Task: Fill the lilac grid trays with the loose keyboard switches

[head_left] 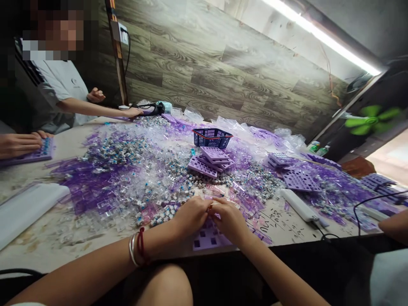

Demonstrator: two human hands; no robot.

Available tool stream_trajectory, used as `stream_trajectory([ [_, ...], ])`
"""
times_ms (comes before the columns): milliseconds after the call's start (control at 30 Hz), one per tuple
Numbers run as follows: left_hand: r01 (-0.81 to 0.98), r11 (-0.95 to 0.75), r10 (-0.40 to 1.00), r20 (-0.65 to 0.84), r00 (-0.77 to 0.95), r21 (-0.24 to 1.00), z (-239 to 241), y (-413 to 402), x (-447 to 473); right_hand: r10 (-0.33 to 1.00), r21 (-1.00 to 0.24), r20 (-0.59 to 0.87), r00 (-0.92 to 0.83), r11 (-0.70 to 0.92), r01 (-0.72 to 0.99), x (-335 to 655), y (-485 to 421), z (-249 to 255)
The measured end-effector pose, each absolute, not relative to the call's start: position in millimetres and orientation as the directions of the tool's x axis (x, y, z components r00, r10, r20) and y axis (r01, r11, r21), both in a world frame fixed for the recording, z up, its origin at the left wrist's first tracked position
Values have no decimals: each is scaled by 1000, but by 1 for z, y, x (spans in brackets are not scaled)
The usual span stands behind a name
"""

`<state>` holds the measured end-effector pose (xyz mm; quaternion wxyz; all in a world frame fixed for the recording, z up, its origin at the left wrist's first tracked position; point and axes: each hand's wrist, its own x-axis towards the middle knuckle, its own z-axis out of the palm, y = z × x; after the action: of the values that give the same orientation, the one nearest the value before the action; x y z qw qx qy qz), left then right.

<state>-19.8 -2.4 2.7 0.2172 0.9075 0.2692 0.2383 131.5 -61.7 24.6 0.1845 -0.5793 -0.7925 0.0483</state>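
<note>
My left hand (193, 213), with a silver bangle and a red cord on its wrist, is closed, fingertips bent in toward my right hand (228, 216). The right hand is closed too, and its thumb and fingers meet those of the left. Whatever lies between the fingertips is too small or covered to make out. Beneath both hands a light purple board with square holes (213, 239) lies at the table's front edge, its far part hidden by the hands. Just beyond them spreads a heap of small white and blue pieces (167, 210) mixed with clear and purple plastic parts.
Stacked purple boards (212, 161) stand behind my hands, near a dark blue basket (213, 138). A white bar-shaped device (299, 206) with a cable lies right; a white case (33, 210) lies left. Co-workers sit left and right; one reaches toward a black tool (154, 109).
</note>
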Motion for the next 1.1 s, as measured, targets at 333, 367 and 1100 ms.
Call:
stream_trajectory([
  [333,368,-690,570,153,807,623,19,18,-40,937,-448,348,10,157,880,138,-44,12],
  [367,366,-688,558,136,818,627,20,22,-43,931,-449,365,13,164,878,141,-37,9],
  [1100,758,-629,766,305,566,174,15,48,-56,883,-286,378,-277,396,873,107,33,-10],
])
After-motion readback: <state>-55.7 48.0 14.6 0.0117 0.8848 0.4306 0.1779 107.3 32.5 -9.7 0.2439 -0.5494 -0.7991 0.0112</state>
